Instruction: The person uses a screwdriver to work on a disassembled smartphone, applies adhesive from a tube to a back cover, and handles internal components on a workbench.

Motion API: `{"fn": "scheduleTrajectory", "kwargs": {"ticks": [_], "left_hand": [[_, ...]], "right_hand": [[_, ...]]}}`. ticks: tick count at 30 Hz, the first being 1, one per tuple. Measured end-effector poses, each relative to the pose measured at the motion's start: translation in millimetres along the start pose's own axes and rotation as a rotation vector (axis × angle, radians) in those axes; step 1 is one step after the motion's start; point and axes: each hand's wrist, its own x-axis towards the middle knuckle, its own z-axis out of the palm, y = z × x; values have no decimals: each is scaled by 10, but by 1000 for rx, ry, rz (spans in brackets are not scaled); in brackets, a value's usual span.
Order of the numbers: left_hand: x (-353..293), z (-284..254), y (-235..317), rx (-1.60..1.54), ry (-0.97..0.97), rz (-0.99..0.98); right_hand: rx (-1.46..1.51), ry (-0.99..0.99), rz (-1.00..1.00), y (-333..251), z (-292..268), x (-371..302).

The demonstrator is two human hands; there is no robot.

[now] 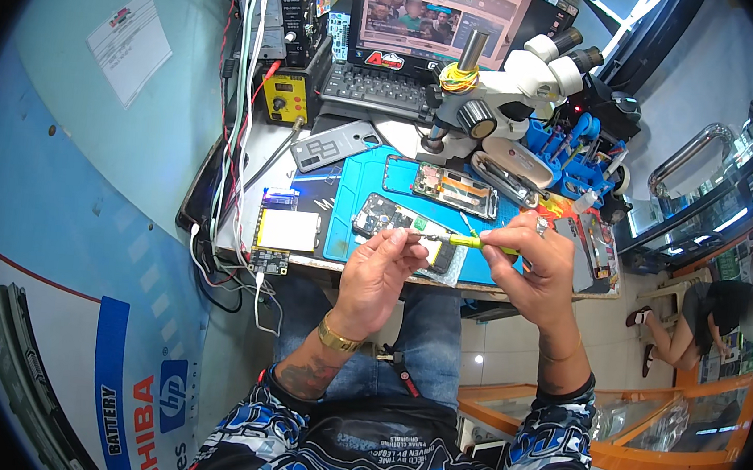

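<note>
Slim yellow-green tool (464,240) between the hands (538,267), tip at left fingertips (396,238)

Blue, black and white patterned sleeves (553,437), gold-coloured wristband (337,334), chunky ring (541,224), blue jeans (435,343).

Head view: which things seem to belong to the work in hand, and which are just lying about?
Likely in the work:
- yellow-green tool, in the right hand
- left hand, at the tool's tip; its grip is unclear
- opened phone below
- blue mat

Apparently lying about:
- keyboard
- monitor
- microscope
- yellow-fronted unit
</note>
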Motion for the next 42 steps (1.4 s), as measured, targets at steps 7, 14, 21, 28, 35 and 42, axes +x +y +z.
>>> {"fn": "scheduleTrajectory", "kwargs": {"ticks": [7,14,21,28,35,42], "left_hand": [[20,-33,-13,167,42,85],[-8,37,-26,629,15,144],[98,-167,-228,1938,-160,619],[199,-148,-222,1967,-154,595],[179,-147,-204,1980,-149,590],[185,-165,-220,1971,-149,622]], "right_hand": [[12,-98,27,16,-22,52],[-52,-151,145,46,-176,105],[-314,-387,100,172,-126,-29],[-320,-351,105,346,-16,-44],[-306,-365,129,362,2,-43],[-260,-368,157,431,27,-73]]}}
